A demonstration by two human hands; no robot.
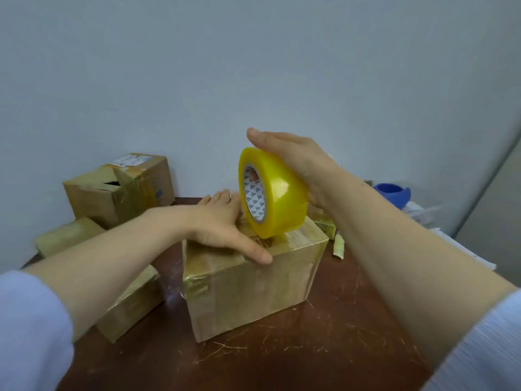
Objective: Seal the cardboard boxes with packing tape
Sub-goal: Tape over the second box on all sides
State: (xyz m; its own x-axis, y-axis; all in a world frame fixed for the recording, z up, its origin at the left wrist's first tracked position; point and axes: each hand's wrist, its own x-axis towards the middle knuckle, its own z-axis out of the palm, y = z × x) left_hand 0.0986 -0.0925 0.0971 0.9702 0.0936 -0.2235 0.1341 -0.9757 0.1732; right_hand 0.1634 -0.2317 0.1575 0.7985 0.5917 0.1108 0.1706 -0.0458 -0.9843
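A cardboard box (248, 289) wrapped in shiny tape stands in the middle of the brown table. My left hand (222, 227) lies flat on its top, fingers straight, thumb stretched toward the near edge. My right hand (293, 162) grips a thick roll of yellow packing tape (272, 193) from above and behind. The roll stands on edge, its lower rim touching the box top just right of my left hand. A glossy strip of tape shows on the top beside the roll.
A taller box (118, 190) with a gap in its top stands at the back left by the wall. Two flatter taped boxes (129, 303) (67, 235) lie to the left. A blue object (393, 193) and papers sit at the right. Tape scraps litter the table (282, 356).
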